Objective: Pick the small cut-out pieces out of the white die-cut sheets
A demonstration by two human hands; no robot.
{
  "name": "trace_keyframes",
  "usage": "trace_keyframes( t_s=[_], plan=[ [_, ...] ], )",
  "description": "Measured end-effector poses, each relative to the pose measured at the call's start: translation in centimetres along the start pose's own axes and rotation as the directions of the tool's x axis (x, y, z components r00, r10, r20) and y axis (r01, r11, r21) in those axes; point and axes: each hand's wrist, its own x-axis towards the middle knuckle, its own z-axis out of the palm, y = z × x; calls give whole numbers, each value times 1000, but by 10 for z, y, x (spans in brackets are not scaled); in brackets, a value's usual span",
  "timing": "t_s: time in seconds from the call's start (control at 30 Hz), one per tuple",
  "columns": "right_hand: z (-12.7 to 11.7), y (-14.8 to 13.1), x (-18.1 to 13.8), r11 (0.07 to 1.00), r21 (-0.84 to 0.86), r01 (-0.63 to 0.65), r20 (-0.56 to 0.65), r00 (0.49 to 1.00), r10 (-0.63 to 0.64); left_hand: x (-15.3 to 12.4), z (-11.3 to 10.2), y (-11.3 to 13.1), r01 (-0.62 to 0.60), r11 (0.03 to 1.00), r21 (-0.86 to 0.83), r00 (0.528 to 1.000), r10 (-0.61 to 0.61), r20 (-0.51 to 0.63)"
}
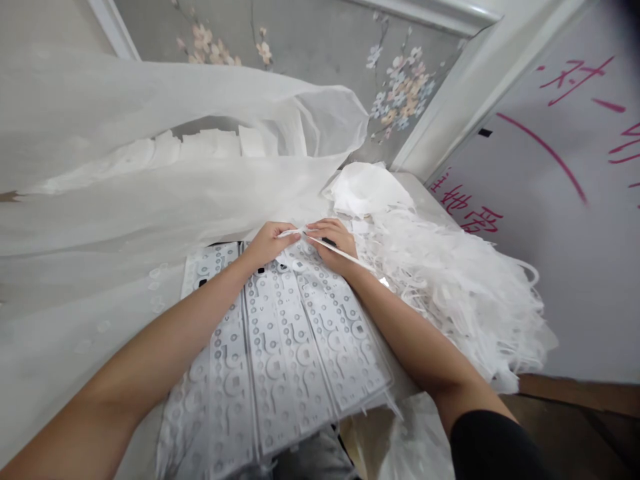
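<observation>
From my remote view, both bare hands meet just above the far end of the printed sheets. I have the left hand (273,243) narrowed, its thumb and finger pinching a small white piece (289,233). The right hand (334,245) faces it with bent fingers, closed in around a slim white strip (345,253) that slants from the fingertips back across the wrist. A small dark item (329,241) shows against the right fingers; I cannot tell what it is or whether it is gripped. The fingertips of the two hands come very close together, and I can't make out whether they touch.

Under the forearms I see the printed sheets (280,347), pale panels side by side, marked with rows of grey circles and curves. Below their near edge lie some grey fabric (313,460) and, to its right, clear plastic (417,433).

Just beside the right forearm is a big tangled heap of white strips (470,300), with a rounded white piece (370,190) at its far end. On my left, translucent film (150,220) spreads wide, with a row of white pads (210,147) in its folds. Beyond stand a flower-painted panel (310,47) and a whiteboard (530,267) with red handwriting.
</observation>
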Motion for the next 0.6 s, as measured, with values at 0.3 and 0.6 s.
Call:
trace_keyframes(
  t_s=[0.3,0.6],
  plan=[
    [1,3,-2,988,-113,108,90,991,-98,-1,-1,2,-1,1000,-1,1000,1,16],
    [1,-1,-4,952,-276,129,152,984,-89,0,0,1,-19,1000,20,1000,18,8]
  ],
)
